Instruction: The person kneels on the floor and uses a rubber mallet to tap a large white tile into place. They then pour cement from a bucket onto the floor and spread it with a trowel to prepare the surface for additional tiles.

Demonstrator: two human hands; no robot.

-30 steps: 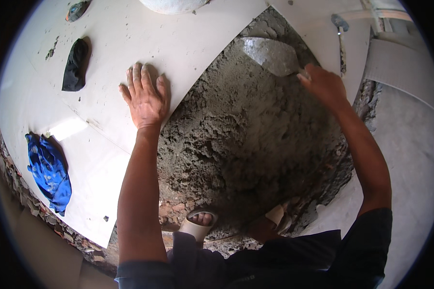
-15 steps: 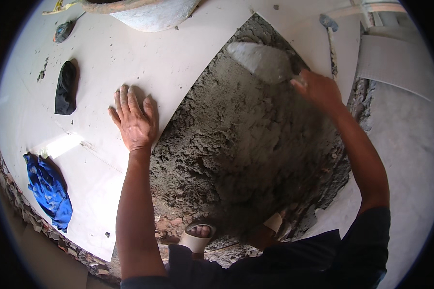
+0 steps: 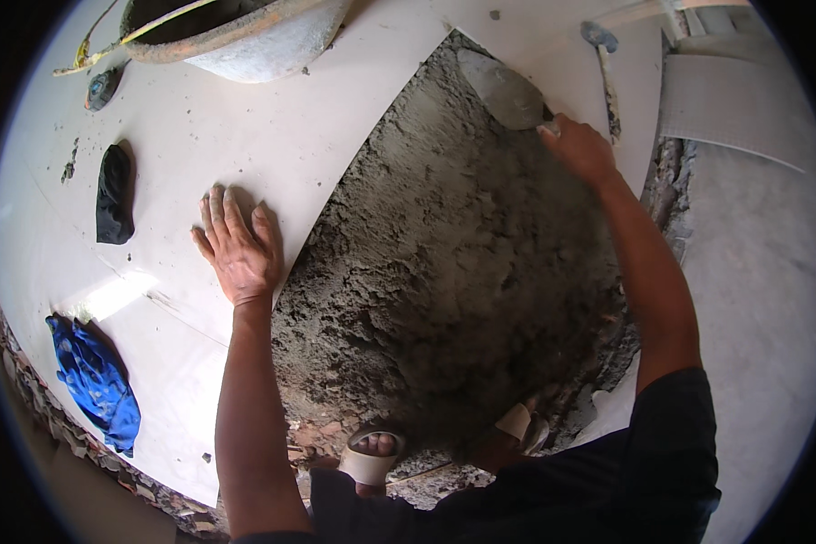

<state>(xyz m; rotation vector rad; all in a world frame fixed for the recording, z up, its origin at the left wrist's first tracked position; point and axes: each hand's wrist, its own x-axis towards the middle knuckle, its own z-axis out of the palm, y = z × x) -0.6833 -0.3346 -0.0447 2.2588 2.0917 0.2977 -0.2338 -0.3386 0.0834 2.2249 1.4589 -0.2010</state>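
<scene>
My right hand (image 3: 582,150) grips the handle of a trowel (image 3: 503,89) whose blade lies against the grey mortar bed (image 3: 426,236) near its far corner. Most of the handle is hidden in my fingers. On the left, my left hand (image 3: 240,249) rests flat on a large white tile (image 3: 326,109), fingers spread, close to the tile's edge beside the mortar. The mortar looks smoother towards the far end and lumpy towards my feet.
A bucket (image 3: 272,54) stands at the far left. A black cloth item (image 3: 114,195), a blue cloth (image 3: 95,381) and a small dark tool (image 3: 103,89) lie on the left tile. A hammer (image 3: 606,77) rests at the far right. Broken rubble (image 3: 322,433) surrounds my sandalled foot (image 3: 372,453).
The trowel blade has swung towards the mortar's far right edge, with my right hand still gripping it. The whole view has shifted slightly; my left hand stays flat on the tile.
</scene>
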